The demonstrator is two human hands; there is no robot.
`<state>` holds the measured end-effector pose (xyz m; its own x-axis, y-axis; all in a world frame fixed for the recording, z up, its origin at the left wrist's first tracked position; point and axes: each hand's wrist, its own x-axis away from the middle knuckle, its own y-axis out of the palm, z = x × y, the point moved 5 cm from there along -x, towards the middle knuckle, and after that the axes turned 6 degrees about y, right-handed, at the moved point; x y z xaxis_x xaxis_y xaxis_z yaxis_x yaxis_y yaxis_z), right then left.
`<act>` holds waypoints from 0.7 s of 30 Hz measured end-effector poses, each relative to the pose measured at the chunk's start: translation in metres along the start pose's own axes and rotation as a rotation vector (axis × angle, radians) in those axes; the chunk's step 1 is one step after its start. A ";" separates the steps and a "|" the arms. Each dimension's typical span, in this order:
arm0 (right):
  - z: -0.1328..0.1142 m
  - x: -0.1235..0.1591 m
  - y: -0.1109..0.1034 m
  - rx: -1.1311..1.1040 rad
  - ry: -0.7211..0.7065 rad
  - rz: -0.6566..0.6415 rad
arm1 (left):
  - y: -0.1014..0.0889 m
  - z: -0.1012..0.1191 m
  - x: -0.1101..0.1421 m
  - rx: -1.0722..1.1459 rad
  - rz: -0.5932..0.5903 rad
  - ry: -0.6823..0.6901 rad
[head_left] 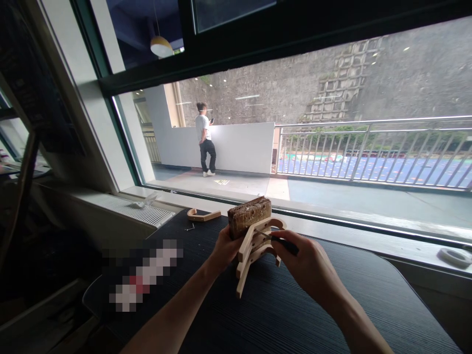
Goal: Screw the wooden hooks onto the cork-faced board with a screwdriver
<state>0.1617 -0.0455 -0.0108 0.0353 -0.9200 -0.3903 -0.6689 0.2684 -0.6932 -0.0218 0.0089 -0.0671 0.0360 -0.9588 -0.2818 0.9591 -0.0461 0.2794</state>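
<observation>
Above the dark table, my left hand [225, 250] grips a rough brown wooden block [250, 215] from its left side. Several pale curved wooden hooks [248, 244] sit against the near face of the block, with dark holes along them. My right hand [304, 258] is closed around the black handle of a screwdriver [285, 243]. Its thin metal shaft points left, and the tip meets one of the pale hooks near a hole. Whether a screw is under the tip is too small to tell.
A loose wooden hook [203, 215] and small screws [190, 227] lie on the black table [354, 295]. A pixelated strip [147, 275] is at the left. Tape [454, 256] rests on the right sill. Beyond the window a person [205, 137] stands holding a phone.
</observation>
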 end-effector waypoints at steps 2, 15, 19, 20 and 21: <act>0.007 -0.003 0.003 -0.120 0.060 -0.030 | 0.000 0.000 -0.001 -0.006 0.010 0.000; -0.037 0.018 0.005 0.438 -0.324 0.073 | -0.004 -0.001 -0.002 -0.025 0.012 0.007; -0.028 0.014 0.003 0.282 -0.243 0.053 | -0.003 -0.002 -0.002 -0.020 0.002 0.011; -0.024 0.012 0.002 0.229 -0.205 0.048 | -0.003 -0.003 -0.002 -0.018 -0.002 0.013; -0.019 0.010 0.002 0.174 -0.156 0.039 | -0.003 -0.003 -0.002 -0.017 -0.004 0.015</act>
<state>0.1465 -0.0592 -0.0044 0.1355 -0.8563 -0.4984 -0.5343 0.3605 -0.7646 -0.0238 0.0113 -0.0700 0.0358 -0.9543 -0.2967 0.9638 -0.0455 0.2627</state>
